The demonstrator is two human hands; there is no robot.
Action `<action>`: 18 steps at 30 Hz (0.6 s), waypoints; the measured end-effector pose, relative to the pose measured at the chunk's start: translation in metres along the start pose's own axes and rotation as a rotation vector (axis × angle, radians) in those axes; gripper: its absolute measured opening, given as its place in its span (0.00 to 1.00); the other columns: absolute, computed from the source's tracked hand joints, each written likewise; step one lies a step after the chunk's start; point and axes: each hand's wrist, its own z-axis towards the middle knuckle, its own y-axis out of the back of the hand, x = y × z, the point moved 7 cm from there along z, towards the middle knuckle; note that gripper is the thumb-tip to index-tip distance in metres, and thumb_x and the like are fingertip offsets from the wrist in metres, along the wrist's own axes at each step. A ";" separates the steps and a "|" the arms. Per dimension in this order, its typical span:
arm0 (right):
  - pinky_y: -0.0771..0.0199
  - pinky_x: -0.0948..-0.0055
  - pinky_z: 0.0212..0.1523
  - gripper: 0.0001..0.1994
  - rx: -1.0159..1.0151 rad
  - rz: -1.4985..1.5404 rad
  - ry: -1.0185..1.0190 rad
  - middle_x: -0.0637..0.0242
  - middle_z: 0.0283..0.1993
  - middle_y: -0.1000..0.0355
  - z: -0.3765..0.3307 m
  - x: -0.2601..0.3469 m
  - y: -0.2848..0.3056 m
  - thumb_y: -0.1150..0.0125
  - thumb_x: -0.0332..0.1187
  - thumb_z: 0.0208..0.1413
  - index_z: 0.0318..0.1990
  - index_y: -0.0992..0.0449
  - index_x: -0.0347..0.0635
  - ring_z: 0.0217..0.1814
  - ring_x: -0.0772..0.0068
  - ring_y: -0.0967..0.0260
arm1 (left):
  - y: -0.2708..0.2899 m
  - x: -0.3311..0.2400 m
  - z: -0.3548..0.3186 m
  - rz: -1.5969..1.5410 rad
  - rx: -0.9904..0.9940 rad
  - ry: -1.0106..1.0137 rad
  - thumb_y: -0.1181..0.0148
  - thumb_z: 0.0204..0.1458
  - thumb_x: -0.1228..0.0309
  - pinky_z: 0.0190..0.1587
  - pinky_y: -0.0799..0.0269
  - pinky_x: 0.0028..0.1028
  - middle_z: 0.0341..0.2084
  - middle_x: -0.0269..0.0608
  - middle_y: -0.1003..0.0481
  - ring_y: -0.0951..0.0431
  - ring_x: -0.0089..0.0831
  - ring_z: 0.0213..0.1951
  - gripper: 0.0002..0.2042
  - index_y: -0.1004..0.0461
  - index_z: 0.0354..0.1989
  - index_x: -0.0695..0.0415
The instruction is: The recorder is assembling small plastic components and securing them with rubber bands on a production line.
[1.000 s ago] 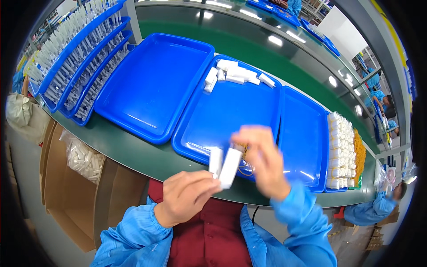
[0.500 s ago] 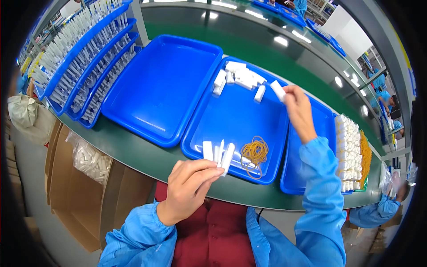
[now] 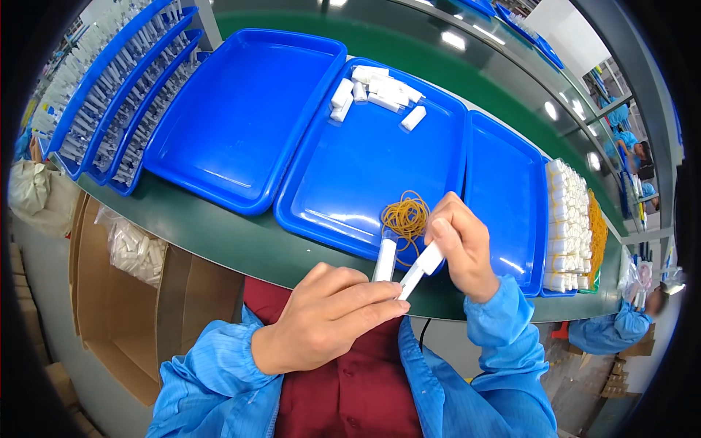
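Observation:
In front of my chest, my left hand is closed on slim white tubes. One white tube with a clear film end points up from its fingers, and a thinner white piece slants up to the right. My right hand pinches a short white sleeve, which meets the upper end of that thinner piece. Whether it goes over it, I cannot tell. Just beyond, a tangle of tan rubber bands lies in the middle blue tray. Loose white pieces sit at its far end.
Another blue tray stands to the left, beside stacked trays of clear-and-white parts. On the right, a blue tray adjoins rows of banded white bundles and more rubber bands. A cardboard box sits below the table's left edge.
My right hand has come down from the far right of the middle tray with a white sleeve to meet the pieces in my left hand. My left hand has shifted right; the view has shifted slightly.

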 end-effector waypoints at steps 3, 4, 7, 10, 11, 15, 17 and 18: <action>0.42 0.64 0.39 0.06 0.008 -0.205 0.340 0.66 0.29 0.31 -0.013 0.037 -0.025 0.37 0.30 0.57 0.28 0.26 0.43 0.33 0.63 0.37 | -0.002 0.003 -0.003 0.001 -0.092 0.049 0.34 0.47 0.74 0.33 0.37 0.27 0.48 0.37 0.22 0.24 0.28 0.36 0.14 0.19 0.44 0.54; 0.42 0.64 0.40 0.06 -0.058 -0.188 0.345 0.68 0.30 0.30 -0.015 0.036 -0.025 0.35 0.30 0.56 0.29 0.25 0.43 0.33 0.63 0.36 | -0.001 0.006 -0.004 -0.010 -0.134 0.072 0.33 0.47 0.74 0.33 0.36 0.27 0.48 0.38 0.23 0.24 0.28 0.36 0.14 0.20 0.44 0.54; 0.42 0.63 0.41 0.05 -0.084 -0.255 0.369 0.69 0.30 0.30 -0.018 0.041 -0.024 0.35 0.30 0.53 0.29 0.25 0.45 0.34 0.64 0.35 | 0.005 0.013 -0.006 0.016 -0.164 0.119 0.27 0.46 0.72 0.40 0.29 0.31 0.52 0.43 0.26 0.22 0.35 0.42 0.23 0.25 0.52 0.56; 0.41 0.62 0.42 0.05 -0.048 -0.311 0.453 0.70 0.31 0.30 -0.022 0.048 -0.027 0.33 0.33 0.51 0.30 0.24 0.46 0.35 0.65 0.34 | -0.004 0.031 -0.015 -0.651 -0.069 0.552 0.25 0.47 0.71 0.49 0.25 0.32 0.56 0.47 0.29 0.21 0.35 0.48 0.33 0.34 0.62 0.59; 0.41 0.62 0.43 0.05 -0.015 -0.319 0.496 0.70 0.32 0.30 -0.029 0.050 -0.037 0.33 0.34 0.51 0.30 0.23 0.47 0.36 0.64 0.34 | -0.020 0.035 -0.025 -0.999 -0.038 0.727 0.25 0.48 0.70 0.50 0.24 0.32 0.56 0.47 0.29 0.21 0.34 0.48 0.34 0.35 0.63 0.60; 0.38 0.58 0.52 0.25 0.103 -0.206 0.420 0.61 0.50 0.29 -0.044 0.048 -0.058 0.30 0.51 0.49 0.47 0.24 0.42 0.51 0.56 0.34 | -0.059 0.022 -0.051 -1.449 0.600 1.085 0.34 0.57 0.69 0.51 0.25 0.29 0.50 0.42 0.26 0.23 0.27 0.52 0.26 0.37 0.62 0.62; 0.38 0.54 0.61 0.48 0.075 -0.230 0.306 0.52 0.63 0.34 -0.044 0.057 -0.054 0.26 0.57 0.44 0.66 0.37 0.33 0.63 0.46 0.37 | -0.063 0.027 -0.056 -1.376 0.478 1.134 0.37 0.59 0.71 0.53 0.26 0.29 0.50 0.41 0.26 0.24 0.26 0.53 0.24 0.37 0.62 0.62; 0.34 0.53 0.60 0.51 0.094 -0.311 0.262 0.50 0.63 0.33 -0.047 0.062 -0.061 0.22 0.54 0.38 0.66 0.37 0.31 0.61 0.45 0.34 | -0.063 0.029 -0.055 -1.327 0.421 1.173 0.38 0.59 0.72 0.55 0.27 0.30 0.51 0.40 0.27 0.25 0.26 0.54 0.24 0.38 0.62 0.62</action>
